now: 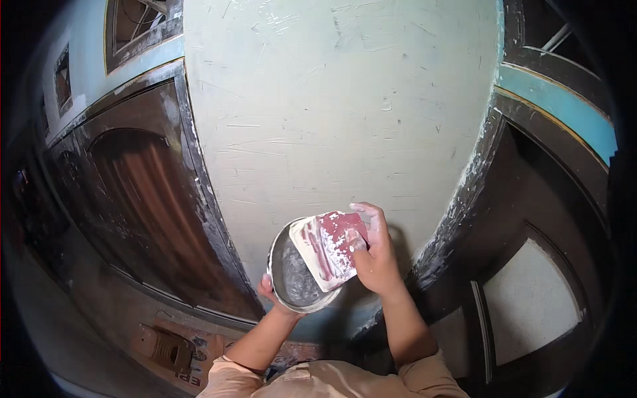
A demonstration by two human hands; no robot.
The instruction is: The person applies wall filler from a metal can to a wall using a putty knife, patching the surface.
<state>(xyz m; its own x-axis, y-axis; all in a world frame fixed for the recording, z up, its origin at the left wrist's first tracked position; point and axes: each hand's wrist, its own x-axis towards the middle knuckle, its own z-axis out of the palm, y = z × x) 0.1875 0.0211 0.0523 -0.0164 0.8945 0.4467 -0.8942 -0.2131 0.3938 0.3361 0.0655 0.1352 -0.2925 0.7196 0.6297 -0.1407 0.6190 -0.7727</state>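
Observation:
My left hand (pixel 271 292) grips a round metal pan (pixel 295 278) from its lower left side, its fingers closed on the rim and underside. The pan's inner surface is grey with white smears. Above its right part, my right hand (pixel 375 252) holds a flat red scraper blade (pixel 342 232), thumb on its face. The blade carries a thick layer of creamy white paste (pixel 312 249) and white flecks, and overlaps the pan's rim; whether they touch I cannot tell. Both hands are powdered white at the fingers.
A pale, scratched wall (pixel 345 106) stands in front. Dark wooden doors (pixel 142 199) with paint-smeared frames flank it, the right one (pixel 554 179) holding a pale lower panel. Flattened cardboard (pixel 166 351) lies on the floor at lower left. Teal trim (pixel 557 99) runs above the right door.

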